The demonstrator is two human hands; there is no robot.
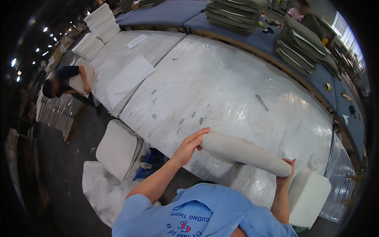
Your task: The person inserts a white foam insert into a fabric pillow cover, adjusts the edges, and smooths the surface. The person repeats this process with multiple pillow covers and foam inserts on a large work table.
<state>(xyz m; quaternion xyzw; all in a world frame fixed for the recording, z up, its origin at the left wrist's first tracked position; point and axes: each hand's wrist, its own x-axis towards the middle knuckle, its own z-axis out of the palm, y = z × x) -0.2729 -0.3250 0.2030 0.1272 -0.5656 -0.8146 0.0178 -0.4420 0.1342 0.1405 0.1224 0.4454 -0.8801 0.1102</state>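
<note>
A pale beige cushion (pixel 244 151) is held edge-on above the near side of a plastic-covered table (pixel 221 83), its long rounded edge toward me. My left hand (pixel 192 145) grips its left end, fingers laid along the upper corner. At the opposite end, my right hand (pixel 288 171) is closed around the lower right corner, with part of its fingers behind the cushion. Just beyond my right forearm stands a white cushion or foam block (pixel 310 197), tilted against the table's near edge. The cushion's far face is mostly hidden.
Left of me are a stack of white pads (pixel 116 149) and a crumpled clear plastic bag (pixel 96 189). A co-worker (pixel 67 81) at the far left holds a pale cushion. Blue-topped tables (pixel 158 15) at the back carry piles of grey-green cushions (pixel 233 17). Small scraps dot the table.
</note>
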